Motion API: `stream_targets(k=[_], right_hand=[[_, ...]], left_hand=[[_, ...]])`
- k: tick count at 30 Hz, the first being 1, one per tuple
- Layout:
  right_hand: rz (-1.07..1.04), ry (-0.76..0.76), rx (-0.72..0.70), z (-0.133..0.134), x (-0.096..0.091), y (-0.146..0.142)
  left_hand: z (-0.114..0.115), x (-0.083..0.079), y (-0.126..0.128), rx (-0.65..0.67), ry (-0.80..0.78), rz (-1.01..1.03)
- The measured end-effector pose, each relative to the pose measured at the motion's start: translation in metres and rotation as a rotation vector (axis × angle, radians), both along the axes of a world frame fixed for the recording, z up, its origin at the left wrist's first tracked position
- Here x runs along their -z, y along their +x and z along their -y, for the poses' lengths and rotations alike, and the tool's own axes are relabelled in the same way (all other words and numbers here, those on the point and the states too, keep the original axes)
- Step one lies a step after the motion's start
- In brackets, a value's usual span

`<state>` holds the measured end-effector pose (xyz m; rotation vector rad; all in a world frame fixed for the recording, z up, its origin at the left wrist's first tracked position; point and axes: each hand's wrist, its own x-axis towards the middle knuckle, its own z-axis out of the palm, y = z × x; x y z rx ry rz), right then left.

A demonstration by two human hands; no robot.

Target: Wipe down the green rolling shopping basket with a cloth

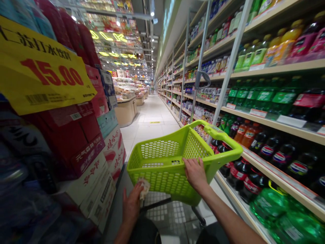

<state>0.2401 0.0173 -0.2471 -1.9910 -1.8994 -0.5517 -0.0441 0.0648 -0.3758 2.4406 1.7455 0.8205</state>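
A lime-green plastic shopping basket [162,159] is tilted in front of me in a store aisle. My right hand [195,173] grips its near rim, fingers hooked over the edge. Lower down, my left hand [132,203] is closed around a small crumpled pale thing [144,188], perhaps paper, pressed against the basket's lower left corner. The basket looks empty inside. Its green handle [223,135] sticks out toward the right shelves.
Shelves of bottled soft drinks [266,101] run along the right. Stacked red and white cartons [88,149] with a yellow price sign [43,74] stand on the left. The tiled aisle [149,122] stretches ahead; a person stands far down it. A dark wire frame [167,210] sits under the basket.
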Motion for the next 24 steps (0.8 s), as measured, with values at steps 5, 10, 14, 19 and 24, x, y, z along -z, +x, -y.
stream_targets(k=[5, 10, 14, 19, 24], right_hand=[[-0.014, 0.003, -0.002, 0.002, 0.001, -0.002], [-0.025, 0.025, -0.013, 0.003, 0.003, -0.003], [-0.029, 0.020, -0.026, 0.004, 0.004, 0.000], [-0.125, 0.059, -0.083, 0.004, 0.001, 0.003], [-0.225, 0.247, -0.127, 0.008, -0.013, 0.022]], left_hand=[[-0.002, -0.029, -0.005, 0.043, 0.110, 0.026], [-0.013, -0.062, 0.024, 0.117, 0.267, 0.051], [0.009, -0.025, 0.045, 0.320, 0.022, -0.101], [0.011, -0.046, 0.070, 0.420, 0.303, -0.032], [0.005, -0.051, 0.102, 0.547, 0.599, 0.084]])
